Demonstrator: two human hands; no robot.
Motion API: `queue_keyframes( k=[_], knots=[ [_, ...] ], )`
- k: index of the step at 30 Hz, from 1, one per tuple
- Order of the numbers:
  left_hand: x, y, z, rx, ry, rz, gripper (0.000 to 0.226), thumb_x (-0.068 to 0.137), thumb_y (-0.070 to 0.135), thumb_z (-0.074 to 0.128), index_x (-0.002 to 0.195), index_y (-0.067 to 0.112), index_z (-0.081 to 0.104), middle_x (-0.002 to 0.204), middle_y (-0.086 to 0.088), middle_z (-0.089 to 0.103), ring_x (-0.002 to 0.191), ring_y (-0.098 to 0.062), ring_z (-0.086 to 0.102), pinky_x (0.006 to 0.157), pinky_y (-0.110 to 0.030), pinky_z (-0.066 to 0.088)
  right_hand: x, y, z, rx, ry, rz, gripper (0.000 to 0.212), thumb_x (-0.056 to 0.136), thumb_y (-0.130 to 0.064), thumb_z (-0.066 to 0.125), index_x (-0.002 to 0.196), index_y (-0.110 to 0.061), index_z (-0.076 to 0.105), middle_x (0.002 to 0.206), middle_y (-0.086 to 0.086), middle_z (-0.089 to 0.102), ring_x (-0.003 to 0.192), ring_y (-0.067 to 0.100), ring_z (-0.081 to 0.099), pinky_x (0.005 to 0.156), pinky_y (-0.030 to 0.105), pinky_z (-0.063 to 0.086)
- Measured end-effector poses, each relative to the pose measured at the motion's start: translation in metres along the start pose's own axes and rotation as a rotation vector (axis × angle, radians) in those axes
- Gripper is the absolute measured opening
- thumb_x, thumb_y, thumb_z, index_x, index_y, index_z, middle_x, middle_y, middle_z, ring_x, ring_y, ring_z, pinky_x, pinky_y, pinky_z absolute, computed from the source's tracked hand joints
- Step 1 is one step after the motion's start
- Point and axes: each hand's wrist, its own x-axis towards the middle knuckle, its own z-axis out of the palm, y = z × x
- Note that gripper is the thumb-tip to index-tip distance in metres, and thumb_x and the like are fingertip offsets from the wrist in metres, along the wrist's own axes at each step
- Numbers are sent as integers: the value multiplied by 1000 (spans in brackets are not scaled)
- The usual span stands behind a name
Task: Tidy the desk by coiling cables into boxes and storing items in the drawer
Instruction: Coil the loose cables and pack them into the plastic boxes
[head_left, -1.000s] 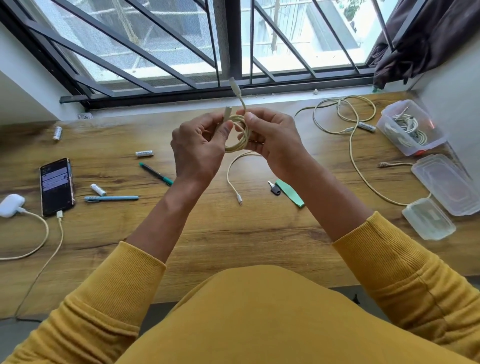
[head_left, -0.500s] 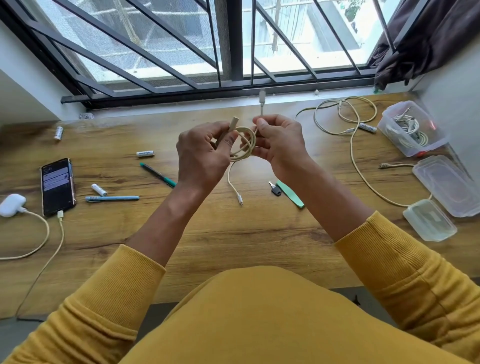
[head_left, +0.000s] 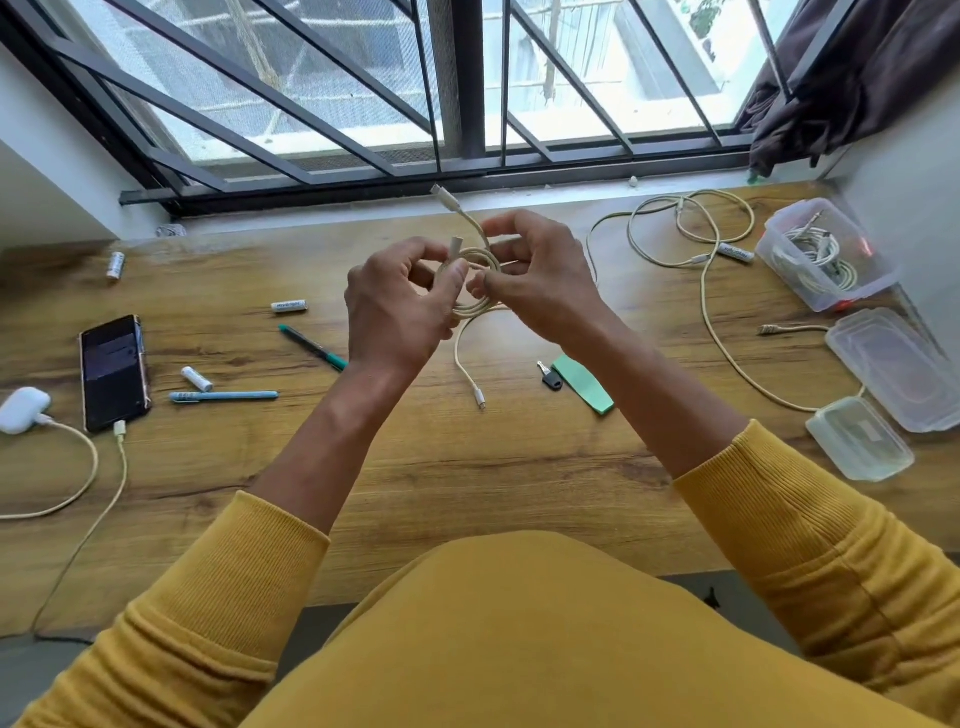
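Connector end (head_left: 440, 193) now further left above the coiled cable (head_left: 475, 283), both hands' grip, left hand (head_left: 397, 312) and right hand (head_left: 540, 278), curled around it.

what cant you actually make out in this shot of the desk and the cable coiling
Head view only:
- Coiled cable: the left hand and right hand cover part of it, so the loop count is unclear.
- Battery: label print too small to read.
- Phone: screen dark, content unreadable.
- Open box: cables inside tangled; number unclear.
- Drawer: not in view.
- Charging cable: runs off the left edge.
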Motion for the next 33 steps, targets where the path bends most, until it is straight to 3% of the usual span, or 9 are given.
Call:
queue_keyframes(
  k=[5, 10, 15, 21, 28, 33],
  knots=[
    [-1, 2, 3, -19, -40, -17, 17, 98, 24, 78, 114, 23, 77, 73, 5, 73, 53, -12, 74, 50, -37, 63, -4, 2, 6, -119, 65, -108, 20, 96, -9, 72, 116, -7, 71, 97, 2, 79, 81, 11, 78, 76, 39, 66],
    [-3, 0, 2, -4, -76, 64, 26, 99, 32, 77, 124, 24, 77, 77, 6, 76, 57, -7, 74, 53, -34, 64, -7, 3, 5, -120, 108, -117, 17, 101, -8, 65, 115, -3, 73, 92, 3, 80, 74, 8, 77, 72, 38, 66],
    [4, -1, 1, 80, -57, 155, 20, 97, 41, 73, 108, 27, 83, 86, 9, 80, 72, -6, 75, 67, -40, 64, -12, 6, 12, -56, 178, -80, 14, 100, -10, 65, 106, -6, 77, 85, 0, 80, 73, 7, 77, 70, 34, 66],
    [3, 1, -2, 142, -36, 196, 15, 99, 31, 71, 102, 23, 83, 81, 8, 77, 71, -11, 70, 67, -42, 57, -16, 5, 13, 151, 124, -23, 9, 99, -6, 69, 107, -3, 72, 89, 9, 80, 74, 20, 80, 70, 39, 67],
    [4, -5, -1, 219, -38, 196, 14, 100, 23, 67, 98, 15, 79, 80, 4, 75, 72, -17, 72, 68, -44, 61, -17, 7, 18, 126, 165, -39, 9, 96, -7, 74, 105, -3, 73, 87, 8, 80, 73, 15, 79, 66, 34, 66],
    [5, -8, -3, 229, -33, 185, 11, 99, 20, 68, 97, 15, 78, 79, 5, 74, 70, -16, 70, 68, -45, 61, -12, 10, 15, 227, 48, 15, 17, 93, -6, 78, 108, -9, 73, 88, 9, 80, 78, 26, 80, 74, 46, 67]
  ],
)
